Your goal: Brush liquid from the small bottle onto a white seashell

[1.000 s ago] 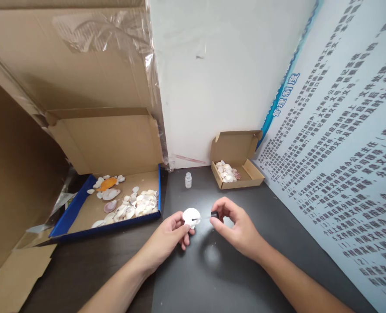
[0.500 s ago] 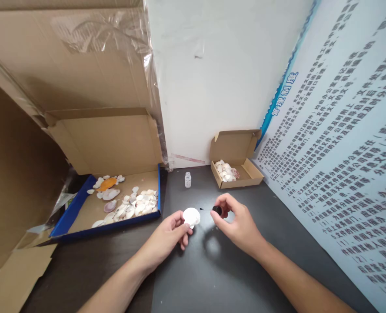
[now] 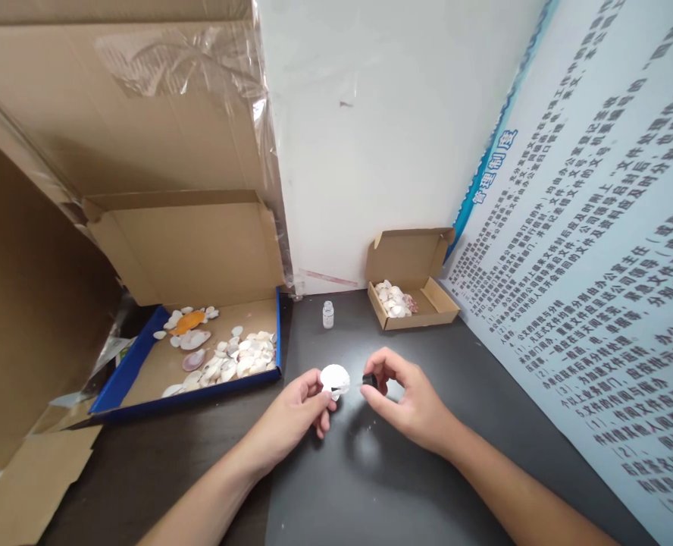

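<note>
In the head view, the left hand [image 3: 301, 406] reaches in from the near left, thumb over fingers, pinching a white fan-shaped seashell [image 3: 335, 378] above the dark tabletop [image 3: 325, 493]. Just right of it, the right hand [image 3: 408, 394] angles in from the near right, thumb and fingertips closed around a small black cylindrical cap [image 3: 369, 381].

left hand [image 3: 305, 402]: bare | right hand [image 3: 408, 394]: bare | both forearms [image 3: 223, 478]: bare

black cap [image 3: 370, 381] has moved nearer the white shell [image 3: 335, 378].
</note>
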A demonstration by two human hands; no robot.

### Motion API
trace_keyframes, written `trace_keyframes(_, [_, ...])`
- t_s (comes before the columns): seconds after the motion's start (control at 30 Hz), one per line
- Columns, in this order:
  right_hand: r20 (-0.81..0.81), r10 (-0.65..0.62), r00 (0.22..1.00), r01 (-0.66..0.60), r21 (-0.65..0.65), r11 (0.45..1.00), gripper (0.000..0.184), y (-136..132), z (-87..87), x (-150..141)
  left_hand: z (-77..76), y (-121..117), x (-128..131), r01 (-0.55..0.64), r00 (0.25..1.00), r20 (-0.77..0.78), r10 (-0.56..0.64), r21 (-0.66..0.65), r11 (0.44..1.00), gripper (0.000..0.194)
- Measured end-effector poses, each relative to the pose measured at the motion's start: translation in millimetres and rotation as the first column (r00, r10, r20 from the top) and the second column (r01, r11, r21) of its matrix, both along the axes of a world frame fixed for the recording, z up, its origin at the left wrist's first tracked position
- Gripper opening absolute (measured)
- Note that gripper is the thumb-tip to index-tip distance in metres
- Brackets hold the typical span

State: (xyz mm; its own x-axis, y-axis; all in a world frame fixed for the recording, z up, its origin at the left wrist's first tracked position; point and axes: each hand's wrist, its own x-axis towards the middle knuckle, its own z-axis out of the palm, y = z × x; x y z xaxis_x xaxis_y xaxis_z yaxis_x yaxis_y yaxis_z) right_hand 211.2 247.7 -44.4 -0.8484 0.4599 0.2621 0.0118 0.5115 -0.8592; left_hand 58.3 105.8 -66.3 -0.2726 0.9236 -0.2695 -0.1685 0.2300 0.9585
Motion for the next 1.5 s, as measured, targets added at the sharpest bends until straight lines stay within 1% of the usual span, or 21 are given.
trace_keyframes(0.03, [0.012,-0.019,1.0,0.018,0.017,1.0,0.011,0.0,-0.2,-0.6,-0.5,0.0,-0.2,0.002,1.0,0.002,-0.002,-0.001,1.0,0.03])
trace_keyframes(0.1, [0.02,-0.11,0.994,0.109,0.047,0.993,0.011,0.7,-0.4,-1.1,-0.9,0.1,-0.6,0.0,1.0,-0.001,0.0,-0.006,1.0,0.029])
trace_keyframes(0.17, [0.004,-0.167,0.986,0.167,0.034,0.985,0.011,1.5,-0.4,-0.4,-0.7,0.1,-1.0,0.006,1.0,-0.01,-0.006,-0.008,1.0,0.028])
trace_keyframes(0.2, [-0.003,-0.152,0.988,0.152,0.015,0.988,0.011,1.5,-0.2,0.3,-0.4,0.0,-1.0,0.007,1.0,-0.018,-0.007,-0.005,1.0,0.026])
trace_keyframes(0.27, [-0.005,-0.053,0.999,0.053,-0.015,0.998,0.011,0.4,0.1,1.6,0.4,-0.5,-0.9,0.008,0.999,-0.032,-0.008,-0.001,1.0,0.023])
trace_keyframes(0.33, [0.031,0.035,0.999,-0.035,-0.003,0.999,0.011,-1.3,-0.1,1.7,1.3,-1.1,-0.3,0.011,0.999,-0.037,-0.01,0.012,1.0,0.021])
trace_keyframes(0.4, [0.041,-0.018,0.999,0.016,0.04,0.999,0.01,-2.0,-0.7,0.8,2.2,-1.5,0.4,0.013,0.999,-0.038,-0.012,0.016,1.0,0.019])
trace_keyframes(0.47, [0.022,-0.118,0.993,0.116,0.069,0.991,0.01,-1.1,-1.3,-0.1,2.9,-1.6,0.9,0.009,0.999,-0.041,-0.009,0.007,1.0,0.018])
trace_keyframes(0.53, [-0.006,-0.164,0.986,0.164,0.054,0.985,0.01,0.3,-1.1,-0.2,3.4,-1.3,0.9,0.004,0.999,-0.041,-0.004,-0.005,1.0,0.018])
trace_keyframes(0.63, [-0.017,-0.066,0.998,0.066,-0.002,0.998,0.011,0.5,-0.2,0.9,3.3,-0.8,0.2,0.012,1.0,-0.023,-0.012,-0.006,1.0,0.02])
trace_keyframes(0.7, [-0.001,-0.022,1.0,0.022,0.009,1.0,0.01,-0.1,0.1,1.4,2.3,-0.8,-0.5,0.018,1.0,-0.015,-0.018,0.003,1.0,0.02])
trace_keyframes(0.8, [0.006,-0.129,0.992,0.129,0.058,0.99,0.01,0.1,-0.2,1.2,0.0,-1.2,-1.3,0.014,1.0,-0.007,-0.014,-0.002,1.0,0.017])
trace_keyframes(0.87, [-0.013,-0.175,0.984,0.175,0.046,0.983,0.011,0.6,-0.3,1.0,-1.0,-1.4,-1.8,0.011,1.0,0.003,-0.011,-0.01,1.0,0.015])
trace_keyframes(0.9, [-0.022,-0.157,0.987,0.158,0.03,0.987,0.011,0.7,-0.2,0.9,-1.1,-1.6,-2.0,0.009,1.0,0.009,-0.009,-0.012,1.0,0.015])
trace_keyframes(0.97, [-0.019,-0.071,0.997,0.071,0.01,0.997,0.011,0.1,0.1,0.6,-0.5,-1.9,-2.1,0.006,1.0,0.019,-0.005,-0.013,1.0,0.015])
trace_keyframes(1.03, [0.009,-0.027,1.0,0.027,0.025,0.999,0.01,-0.7,0.5,0.2,1.0,-2.4,-1.8,0.003,1.0,0.023,-0.003,-0.014,1.0,0.014])
trace_keyframes(1.13, [0.035,-0.129,0.991,0.126,0.064,0.99,0.009,-0.2,1.1,-0.1,3.2,-3.1,-1.0,-0.001,1.0,0.021,0.001,-0.019,1.0,0.012])
trace_keyframes(1.2, [0.019,-0.17,0.985,0.168,0.051,0.984,0.01,0.6,1.4,0.4,4.1,-3.3,-0.5,0.0,1.0,0.026,0.001,-0.022,1.0,0.012])
trace_keyframes(1.3, [-0.001,-0.071,0.997,0.071,0.002,0.997,0.01,0.6,1.2,1.5,4.6,-3.0,0.0,0.009,0.999,0.051,-0.008,-0.023,1.0,0.014])
trace_keyframes(1.37, [0.014,-0.024,1.0,0.024,0.009,1.0,0.01,0.1,0.6,1.6,5.2,-2.6,0.3,0.009,0.998,0.067,-0.008,-0.021,1.0,0.016])
trace_keyframes(1.5, [0.041,-0.131,0.99,0.129,0.066,0.989,0.01,1.1,0.0,1.0,7.8,-1.6,1.4,0.002,0.997,0.079,0.0,-0.026,1.0,0.015])
